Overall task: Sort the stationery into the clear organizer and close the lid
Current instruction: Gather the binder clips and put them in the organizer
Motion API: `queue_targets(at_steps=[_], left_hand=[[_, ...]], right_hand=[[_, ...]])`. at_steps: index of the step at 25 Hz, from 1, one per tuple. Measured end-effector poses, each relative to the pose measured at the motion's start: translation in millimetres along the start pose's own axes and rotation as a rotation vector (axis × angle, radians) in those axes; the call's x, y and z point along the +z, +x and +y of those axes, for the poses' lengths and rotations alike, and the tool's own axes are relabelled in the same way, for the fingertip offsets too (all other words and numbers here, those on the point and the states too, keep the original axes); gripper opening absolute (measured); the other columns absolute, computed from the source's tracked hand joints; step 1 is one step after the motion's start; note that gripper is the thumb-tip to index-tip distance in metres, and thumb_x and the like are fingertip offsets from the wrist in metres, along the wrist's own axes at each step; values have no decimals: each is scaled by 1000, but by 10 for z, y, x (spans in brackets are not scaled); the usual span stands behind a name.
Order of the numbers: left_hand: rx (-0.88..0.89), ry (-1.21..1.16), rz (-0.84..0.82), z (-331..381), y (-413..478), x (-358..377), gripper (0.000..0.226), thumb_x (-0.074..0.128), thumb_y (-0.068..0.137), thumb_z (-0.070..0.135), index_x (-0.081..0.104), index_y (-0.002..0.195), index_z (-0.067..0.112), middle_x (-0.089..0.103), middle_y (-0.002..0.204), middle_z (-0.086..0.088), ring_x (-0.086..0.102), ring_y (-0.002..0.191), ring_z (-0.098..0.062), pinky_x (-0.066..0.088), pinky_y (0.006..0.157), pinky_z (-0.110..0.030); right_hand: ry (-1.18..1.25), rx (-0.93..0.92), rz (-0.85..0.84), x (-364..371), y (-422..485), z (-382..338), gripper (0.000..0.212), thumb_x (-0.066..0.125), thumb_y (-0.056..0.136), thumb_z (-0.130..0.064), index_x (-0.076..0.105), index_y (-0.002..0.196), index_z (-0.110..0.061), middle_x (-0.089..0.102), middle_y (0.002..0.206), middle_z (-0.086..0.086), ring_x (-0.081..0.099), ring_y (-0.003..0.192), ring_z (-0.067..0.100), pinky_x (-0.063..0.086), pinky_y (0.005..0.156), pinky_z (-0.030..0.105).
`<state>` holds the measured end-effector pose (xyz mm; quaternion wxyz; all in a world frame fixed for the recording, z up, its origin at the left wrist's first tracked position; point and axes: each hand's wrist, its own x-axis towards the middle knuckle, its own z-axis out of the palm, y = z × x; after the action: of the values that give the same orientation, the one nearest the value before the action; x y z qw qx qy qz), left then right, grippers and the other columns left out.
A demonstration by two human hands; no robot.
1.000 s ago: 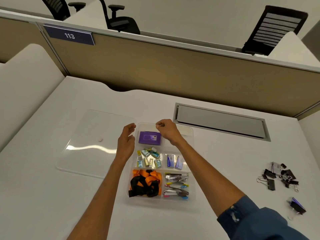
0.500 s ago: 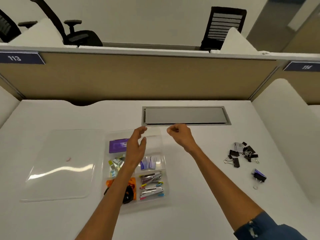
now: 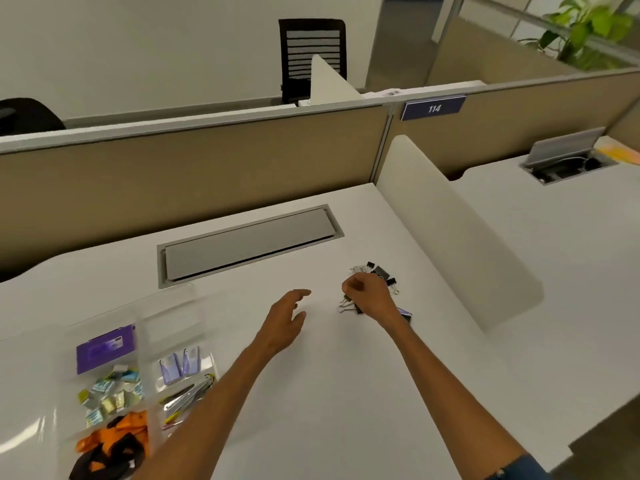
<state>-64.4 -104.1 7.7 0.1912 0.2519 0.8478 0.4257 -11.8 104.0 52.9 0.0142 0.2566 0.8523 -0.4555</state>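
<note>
Currently: right hand (image 3: 370,296) sat over the pile of binder clips (image 3: 380,272), right of centre on the counter (image 3: 346,375). Its fingers (image 3: 349,285) were curled in over the clips. Couldn't tell whether they actually pinched one, since the hand hid the contact. Wire handles poked out at the near-left edge of that hand.

Left hand (image 3: 284,323) hovered just left of it, above bare counter, with fingers (image 3: 301,293) loosely extended and slightly spread, holding nothing.

Clear organizer (image 3: 145,327) was at near left, uncovered and blurred. It held a purple box (image 3: 104,348) at the far left, small packets (image 3: 110,393) nearer, and an orange-and-black strap (image 3: 110,441) nearest. Purple sachets (image 3: 180,365) and metal tools (image 3: 187,396) sat in the right-hand compartments, the left forearm partly covering the tools.

Grey hatch (image 3: 249,244) was set into the counter beyond both hands.
</note>
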Motion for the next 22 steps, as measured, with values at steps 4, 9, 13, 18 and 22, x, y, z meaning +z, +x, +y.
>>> queue_targets(at_steps=[4,9,13,18,22], left_hand=[[20,61,-88,169,274,330,49,59,92,9,46,138,19,46,145,1,46,132,-18,40,110,-33],[39,200,-175,368,563,629,76,77,80,27,36,144,26,29,155,2,35,140,-20,34,112,-33],[24,481,-198,453,780,767,106,87,56,53,29,145,40,20,155,1,29,139,-25,38,108,-45],[7,680,-221,486,972,925,105,81,51,65,30,140,42,24,142,-2,32,127,-26,42,96,-45],[-27,632,-207,497,1059,967,98,83,50,63,37,132,34,28,134,-3,35,119,-25,48,89,-45]], right_hand=[[-22,59,92,-473,62,448,12,68,85,-13,73,95,-7,73,101,4,67,92,16,41,71,11],[-155,81,71,-734,203,801,50,79,76,-11,60,122,-12,54,127,14,52,116,30,45,94,32],[-434,21,-90,-777,417,833,95,86,66,-33,33,145,-32,28,147,6,32,130,32,41,101,49],[-628,-67,-149,-643,678,779,103,82,63,-53,24,147,-40,23,151,2,27,134,31,37,101,54],[-749,-85,-184,-548,834,742,103,78,64,-59,22,148,-37,24,152,1,27,135,31,35,102,54]])
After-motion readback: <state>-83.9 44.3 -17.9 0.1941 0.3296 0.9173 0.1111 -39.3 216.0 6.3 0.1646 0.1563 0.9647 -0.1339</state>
